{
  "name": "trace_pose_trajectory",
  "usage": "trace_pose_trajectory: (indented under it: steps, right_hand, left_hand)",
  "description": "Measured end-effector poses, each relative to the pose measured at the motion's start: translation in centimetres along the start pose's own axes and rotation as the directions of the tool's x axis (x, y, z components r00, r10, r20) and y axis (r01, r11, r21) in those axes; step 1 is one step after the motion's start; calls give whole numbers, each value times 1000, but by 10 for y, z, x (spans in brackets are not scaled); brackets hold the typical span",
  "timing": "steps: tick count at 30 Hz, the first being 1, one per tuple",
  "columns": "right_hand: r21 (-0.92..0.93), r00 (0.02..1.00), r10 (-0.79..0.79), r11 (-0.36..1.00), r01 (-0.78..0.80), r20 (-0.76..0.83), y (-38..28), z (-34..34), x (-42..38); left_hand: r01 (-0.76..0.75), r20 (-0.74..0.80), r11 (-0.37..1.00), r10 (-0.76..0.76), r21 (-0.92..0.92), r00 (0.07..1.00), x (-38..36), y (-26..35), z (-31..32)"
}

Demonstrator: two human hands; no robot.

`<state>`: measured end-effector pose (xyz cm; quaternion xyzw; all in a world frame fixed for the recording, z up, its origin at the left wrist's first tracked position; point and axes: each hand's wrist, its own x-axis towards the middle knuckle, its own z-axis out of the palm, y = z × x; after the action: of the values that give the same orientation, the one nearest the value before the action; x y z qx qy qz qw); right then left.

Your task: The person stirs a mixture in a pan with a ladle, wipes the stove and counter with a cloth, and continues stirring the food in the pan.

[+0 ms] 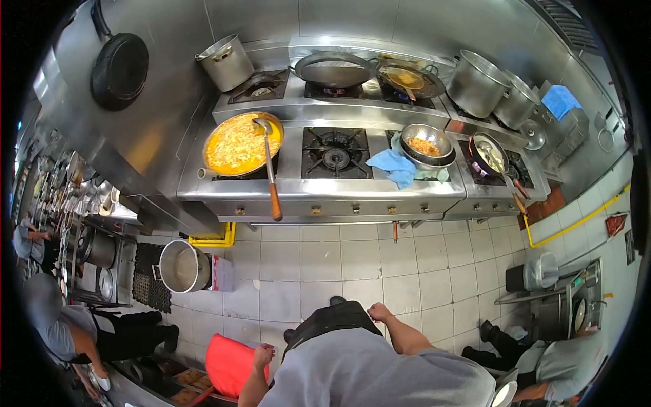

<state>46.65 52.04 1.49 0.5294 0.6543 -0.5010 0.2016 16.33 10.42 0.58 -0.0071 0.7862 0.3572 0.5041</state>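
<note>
My left hand (264, 354) hangs by my side with its fingers curled in and nothing visible in it. It is close to a red chair back (230, 366). My right hand (380, 312) hangs in a loose fist over the tiled floor, apart from anything. In front of me on the stove, a wide pan of orange-yellow food (234, 146) has a ladle (270, 166) resting in it, wooden handle toward me. Metal bowls with browned food (425, 146) stand beside a blue cloth (393, 166). To their right, a frying pan (488, 154) sits over a lit burner.
A large wok (332, 70) and tall stockpots (477, 83) stand on the raised back burners. On the floor at left is an open pot (183, 266). One person (81, 329) stands at left, another (559, 363) at right. A yellow pipe (576, 227) runs along the right wall.
</note>
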Motion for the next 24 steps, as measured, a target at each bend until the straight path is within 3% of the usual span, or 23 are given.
trace_pose_trajectory:
  steps: [5, 8, 12, 13, 16, 17, 20, 22, 24]
  right_hand:
    - [-9, 1000, -15, 1000, 15, -27, 11, -41, 13]
    - [-65, 994, -83, 995, 78, -69, 23, -68, 20]
    - [47, 990, -5, 999, 12, -142, 49, -85, 42]
    - [-19, 985, -18, 1000, 15, -172, 50, -87, 46]
    - [77, 993, 16, 997, -7, -116, 44, -90, 46]
    - [253, 995, -15, 967, 39, -94, 39, -87, 46]
    - [504, 982, -49, 853, 137, -183, -32, -106, 8]
    - [588, 953, -125, 762, 271, -277, -82, -129, -5]
    - [651, 934, -231, 671, 355, -271, -121, -164, -8]
  left_hand:
    - [-65, -2, 993, 66, 94, 998, 17, 32, 37]
    - [-151, -78, 883, 206, 444, 976, 5, 62, 61]
    - [-184, -41, 892, 220, 413, 975, -16, 103, 70]
    - [-196, -29, 899, 225, 392, 974, -13, 104, 67]
    - [-183, 7, 939, 189, 292, 982, 2, 94, 56]
    - [-150, 17, 961, 150, 234, 988, 16, 83, 50]
    - [-102, 14, 984, 101, 145, 995, 31, 71, 34]
    - [-95, -10, 988, 97, 118, 995, 35, 68, 25]
    - [-94, -40, 991, 98, 95, 994, 29, 65, 19]
